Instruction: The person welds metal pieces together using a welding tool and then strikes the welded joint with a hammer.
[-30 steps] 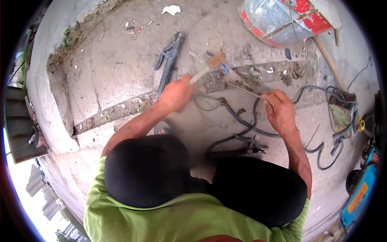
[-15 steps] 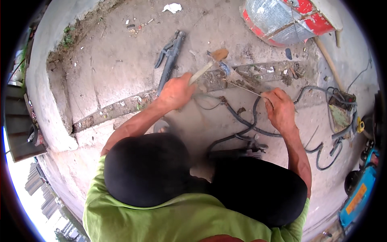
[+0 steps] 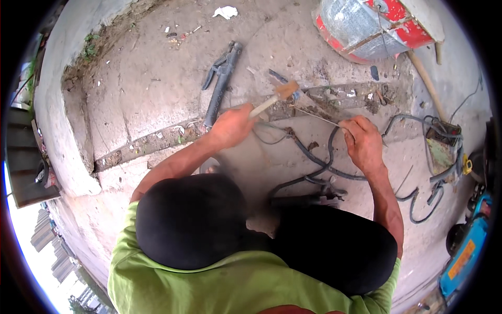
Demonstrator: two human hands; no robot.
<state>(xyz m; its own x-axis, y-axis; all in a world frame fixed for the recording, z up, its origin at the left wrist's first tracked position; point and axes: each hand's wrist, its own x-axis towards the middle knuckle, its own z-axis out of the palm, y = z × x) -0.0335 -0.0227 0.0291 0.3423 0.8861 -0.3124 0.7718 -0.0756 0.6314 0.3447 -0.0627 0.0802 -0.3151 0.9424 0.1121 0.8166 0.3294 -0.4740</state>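
My left hand (image 3: 233, 126) is closed around the pale wooden handle of a hammer (image 3: 263, 105). Its rusty brown head is blurred, lying over the blue-marked part of a long, narrow metal piece (image 3: 319, 107). That piece is brown and grey with a light edge; its exact kind does not show. My right hand (image 3: 363, 144) grips its near end between thumb and fingers. Beyond my left hand, a black welding electrode holder (image 3: 222, 78) lies on the ground. Black cable (image 3: 312, 156) loops over the ground between my hands.
A red and silver drum (image 3: 361, 29) stands at the far right, with a wooden pole (image 3: 426, 86) beside it. A greenish box (image 3: 440, 149) with cable around it and a blue machine (image 3: 467, 251) are on the right. A low wall (image 3: 65, 120) bounds the left.
The hammer head has come down and nearer, onto the blue-marked part of the metal piece. My left hand has moved slightly nearer with it; my right hand has barely moved.
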